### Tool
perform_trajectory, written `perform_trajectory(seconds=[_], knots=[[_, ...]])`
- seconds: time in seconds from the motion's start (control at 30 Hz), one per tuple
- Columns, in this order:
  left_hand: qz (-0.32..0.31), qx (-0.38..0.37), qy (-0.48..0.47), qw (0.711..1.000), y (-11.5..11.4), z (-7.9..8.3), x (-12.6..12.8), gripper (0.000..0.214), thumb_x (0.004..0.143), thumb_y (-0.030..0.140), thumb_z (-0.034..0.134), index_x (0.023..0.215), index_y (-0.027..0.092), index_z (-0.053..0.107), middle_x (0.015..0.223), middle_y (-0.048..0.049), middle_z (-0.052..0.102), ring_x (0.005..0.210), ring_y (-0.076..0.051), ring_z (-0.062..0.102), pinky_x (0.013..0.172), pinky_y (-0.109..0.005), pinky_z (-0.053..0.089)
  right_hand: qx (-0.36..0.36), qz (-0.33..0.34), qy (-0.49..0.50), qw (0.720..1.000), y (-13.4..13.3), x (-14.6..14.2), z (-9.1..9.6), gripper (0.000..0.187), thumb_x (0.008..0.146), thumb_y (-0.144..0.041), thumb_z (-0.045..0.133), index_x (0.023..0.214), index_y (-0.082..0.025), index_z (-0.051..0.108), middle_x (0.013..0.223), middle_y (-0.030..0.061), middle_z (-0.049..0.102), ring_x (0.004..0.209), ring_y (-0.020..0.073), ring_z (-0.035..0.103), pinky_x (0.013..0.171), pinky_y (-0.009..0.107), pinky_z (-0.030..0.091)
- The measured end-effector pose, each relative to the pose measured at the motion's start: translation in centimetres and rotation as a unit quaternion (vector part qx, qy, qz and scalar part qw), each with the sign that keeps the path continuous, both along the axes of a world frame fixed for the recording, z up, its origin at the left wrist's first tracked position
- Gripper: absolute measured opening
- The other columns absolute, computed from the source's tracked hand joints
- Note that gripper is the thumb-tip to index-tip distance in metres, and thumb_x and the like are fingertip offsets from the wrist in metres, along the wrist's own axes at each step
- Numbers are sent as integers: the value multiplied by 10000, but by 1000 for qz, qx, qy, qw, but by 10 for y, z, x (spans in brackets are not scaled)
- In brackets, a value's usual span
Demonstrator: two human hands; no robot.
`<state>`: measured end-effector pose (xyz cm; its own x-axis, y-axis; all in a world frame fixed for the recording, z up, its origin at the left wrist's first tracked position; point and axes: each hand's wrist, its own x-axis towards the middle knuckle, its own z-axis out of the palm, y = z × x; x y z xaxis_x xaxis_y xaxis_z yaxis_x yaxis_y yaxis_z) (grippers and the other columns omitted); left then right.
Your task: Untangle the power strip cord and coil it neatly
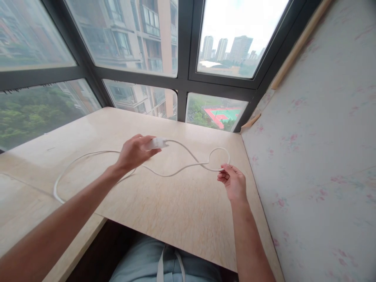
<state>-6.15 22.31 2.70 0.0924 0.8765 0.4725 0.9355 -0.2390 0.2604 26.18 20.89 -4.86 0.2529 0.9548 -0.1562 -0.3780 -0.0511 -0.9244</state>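
Observation:
A long white cable (176, 170) lies in loops across a pale wooden board (164, 207). My left hand (133, 152) is closed round the cable's white plug end (155, 143), holding it a little above the board. My right hand (233, 181) pinches the cable where it forms a small loop (219, 158) near the board's right side. From my left hand the cable sweeps out in a wide arc (63, 172) to the left and back.
The board rests on a light marble window ledge (26, 211). Large dark-framed windows (182, 82) stand behind it. A wall with pale floral paper (317, 156) rises close on the right. My lap in light blue trousers (152, 262) shows below the board's edge.

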Motion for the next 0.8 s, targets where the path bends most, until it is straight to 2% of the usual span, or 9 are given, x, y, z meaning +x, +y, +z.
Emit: perform_trajectory(seconds=[0.1,0.23,0.33,0.4,0.47,0.53,0.63,0.7,0.8], knots=[[21,28,30,999,-9,-8,-22,344,887,492,577,1091,232,675,874,-14,702,872,-202,605,866,-359,427,-12,23,88,996,8,1,-9,208,629,-302,784,710,-157,658,630,10,668,526,114,614,482,218,516],[30,45,91,994,-18,-17,-30,283,880,427,597,1073,236,677,915,-44,726,908,-240,617,942,-437,364,-6,35,191,981,7,-12,-10,147,649,-263,735,643,-197,604,697,1,695,675,139,668,657,270,560],[4,31,110,993,-14,-22,-26,269,870,350,603,1118,261,656,974,-57,738,966,-264,624,948,-447,349,22,93,224,970,1,-17,2,167,711,-311,684,638,-210,574,718,-19,690,504,89,571,652,294,555],[-16,21,118,993,-6,-25,-21,274,870,310,597,1132,245,645,983,-70,739,987,-267,627,938,-441,352,39,117,185,975,-5,-17,15,184,772,-378,656,712,-210,610,700,-38,680,344,36,382,542,273,524],[-41,10,124,991,6,-30,-12,273,870,281,594,1133,227,638,1007,-85,736,1003,-266,630,927,-431,354,57,133,108,984,-12,-16,31,250,803,-454,646,794,-203,644,683,-33,683,302,24,312,476,265,495],[-75,-4,132,988,19,-37,-2,272,867,254,594,1134,220,630,1029,-91,732,1000,-260,634,915,-421,354,70,163,31,984,-17,-13,47,321,787,-497,673,840,-181,670,679,1,695,352,61,445,489,275,507],[-152,-25,159,975,39,-52,17,282,861,215,596,1142,219,610,1051,-86,726,994,-249,631,908,-408,337,57,224,-33,972,-22,-5,61,356,744,-486,732,840,-145,699,703,52,714,565,156,644,589,296,543],[-212,-31,182,960,50,-64,29,271,869,190,583,1138,223,601,1086,-83,718,1011,-238,619,914,-399,316,31,250,-50,966,-25,2,62,360,743,-475,741,859,-135,716,742,73,729,656,176,676,647,297,549],[-277,-36,198,940,64,-82,46,220,891,184,557,1102,227,603,1107,-80,709,1030,-226,604,906,-386,294,-7,259,-62,964,-32,11,52,387,742,-482,744,893,-125,732,800,106,746,728,187,686,719,314,551]])
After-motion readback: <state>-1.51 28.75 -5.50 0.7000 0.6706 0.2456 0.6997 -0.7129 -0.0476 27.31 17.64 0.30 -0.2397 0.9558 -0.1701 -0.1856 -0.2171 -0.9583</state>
